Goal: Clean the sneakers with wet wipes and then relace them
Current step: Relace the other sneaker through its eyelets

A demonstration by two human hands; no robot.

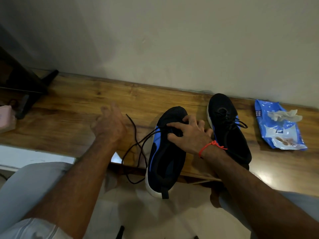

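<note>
On the wooden bench (pixel 72 107), the right hand (pixel 191 137) grips the near sneaker (pixel 165 163) at its tongue; the blurred left hand (pixel 110 125) hovers spread — the limp lace (pixel 136 145) likely needs pinching at its stiff tip.

I count two sneakers (pixel 165 152) on the wooden shelf (pixel 77 107): one (pixel 227 128) is laced, the other is the near one with its lace pulled loose. I see one loose black lace (pixel 136 144) trailing from it. There is one blue pack of wipes (pixel 279 128), with one crumpled wipe (pixel 283 115) on top. Two hands are in view, one left hand (pixel 110 125) and one right hand (pixel 189 135), with one red thread (pixel 209 146) at the right wrist.
</note>
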